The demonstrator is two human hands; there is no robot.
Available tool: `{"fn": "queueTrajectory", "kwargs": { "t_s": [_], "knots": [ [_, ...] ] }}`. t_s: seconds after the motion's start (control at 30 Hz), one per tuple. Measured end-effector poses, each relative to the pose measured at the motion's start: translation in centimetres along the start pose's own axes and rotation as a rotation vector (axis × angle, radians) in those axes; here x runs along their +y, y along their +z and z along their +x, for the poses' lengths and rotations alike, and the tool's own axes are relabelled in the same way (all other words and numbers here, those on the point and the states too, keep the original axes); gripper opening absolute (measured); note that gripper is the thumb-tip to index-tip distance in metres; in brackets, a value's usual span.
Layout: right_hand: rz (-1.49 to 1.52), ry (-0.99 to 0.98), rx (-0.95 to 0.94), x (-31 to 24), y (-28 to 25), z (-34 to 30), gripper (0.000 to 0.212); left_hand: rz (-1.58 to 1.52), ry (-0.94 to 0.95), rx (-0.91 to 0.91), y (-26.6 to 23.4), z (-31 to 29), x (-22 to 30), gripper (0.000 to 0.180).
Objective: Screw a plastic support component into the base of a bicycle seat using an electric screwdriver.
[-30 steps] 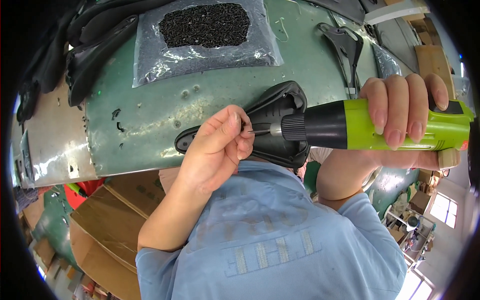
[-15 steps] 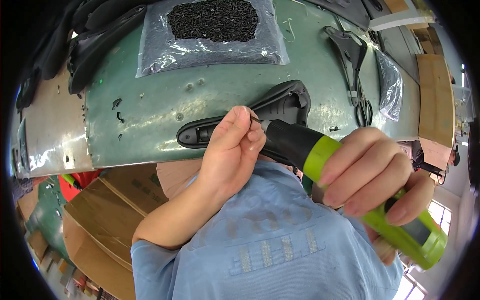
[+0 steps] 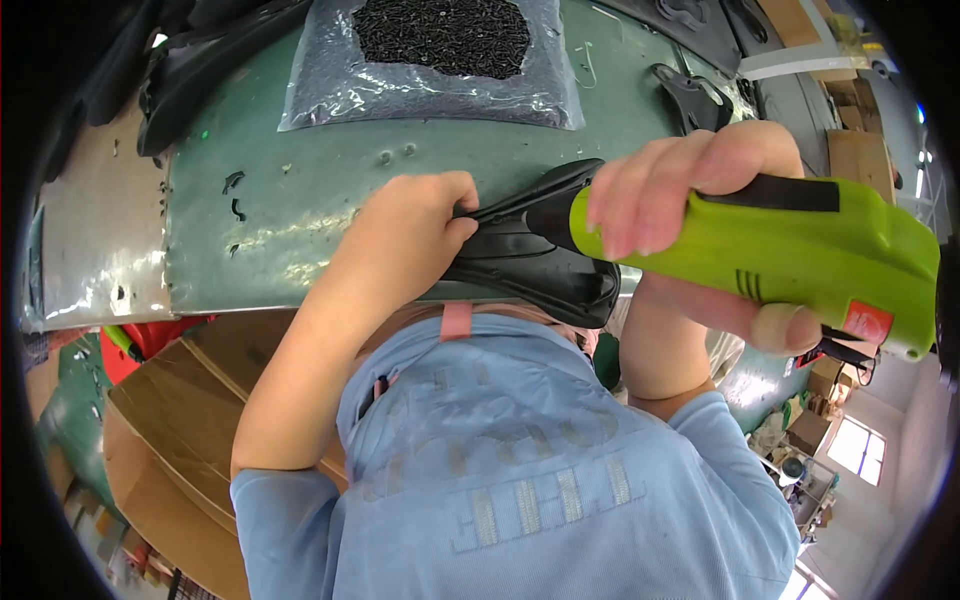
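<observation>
A lime-green electric screwdriver (image 3: 840, 240) with a black nose lies almost level in my right hand (image 3: 690, 190), whose fingers wrap round its body. Its nose points left, over a black moulded plastic part (image 3: 550, 282) at the near edge of the bench. My left hand (image 3: 405, 240) is closed over the narrow end of that part, thumb and forefinger bent together at the driver's tip. The hand hides that end, and I cannot make out whether a screw is between the fingertips.
A clear plastic bag (image 3: 430, 105) heaped with small black screws lies at the back of the green bench (image 3: 290, 210). Black moulded pieces (image 3: 220, 80) are piled at the far left. Another black part (image 3: 690, 100) lies far right. Cardboard boxes (image 3: 190, 400) stand below the bench at left.
The screwdriver has swung from a downward slant to nearly level, its rear end rising. My left hand has turned back-up and moved slightly left, onto the black part's narrow end.
</observation>
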State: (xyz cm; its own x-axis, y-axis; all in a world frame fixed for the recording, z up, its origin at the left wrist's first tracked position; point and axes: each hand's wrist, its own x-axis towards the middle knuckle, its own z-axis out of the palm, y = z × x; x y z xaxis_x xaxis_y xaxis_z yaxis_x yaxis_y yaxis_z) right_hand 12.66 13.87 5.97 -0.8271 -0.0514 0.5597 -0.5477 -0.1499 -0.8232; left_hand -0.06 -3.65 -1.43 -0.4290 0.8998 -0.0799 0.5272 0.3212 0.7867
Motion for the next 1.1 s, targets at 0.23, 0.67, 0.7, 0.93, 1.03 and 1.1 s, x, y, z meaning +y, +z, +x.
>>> {"fn": "queueTrajectory", "kwargs": {
  "t_s": [0.23, 0.67, 0.7, 0.93, 1.03, 1.1],
  "knots": [
    [-0.036, 0.068, 0.239, 0.9, 2.4, 0.9, 0.059, -0.092, -0.018, -0.133, -0.3, 1.2, -0.7, 0.007],
    [-0.165, 0.151, -0.129, 0.3, 1.2, 1.7, 0.073, -0.138, 0.014, -0.068, 0.4, 1.2, -1.4, 0.012],
    [-0.17, 0.154, -0.129, 0.2, 1.3, 2.3, 0.073, -0.145, 0.029, -0.062, 0.5, 1.2, -1.3, 0.012],
    [0.11, 0.225, -0.309, 2.4, 0.7, 4.3, 0.054, -0.178, 0.08, -0.012, 1.5, 1.2, -2.4, 0.014],
    [0.162, 0.248, -0.335, 2.7, 0.4, 4.3, 0.047, -0.214, 0.107, -0.025, 1.8, 1.4, -2.6, 0.014],
    [0.181, 0.254, -0.348, 2.9, 0.4, 4.2, 0.045, -0.176, 0.123, 0.009, 1.8, 1.3, -2.5, 0.013]
  ]
}}
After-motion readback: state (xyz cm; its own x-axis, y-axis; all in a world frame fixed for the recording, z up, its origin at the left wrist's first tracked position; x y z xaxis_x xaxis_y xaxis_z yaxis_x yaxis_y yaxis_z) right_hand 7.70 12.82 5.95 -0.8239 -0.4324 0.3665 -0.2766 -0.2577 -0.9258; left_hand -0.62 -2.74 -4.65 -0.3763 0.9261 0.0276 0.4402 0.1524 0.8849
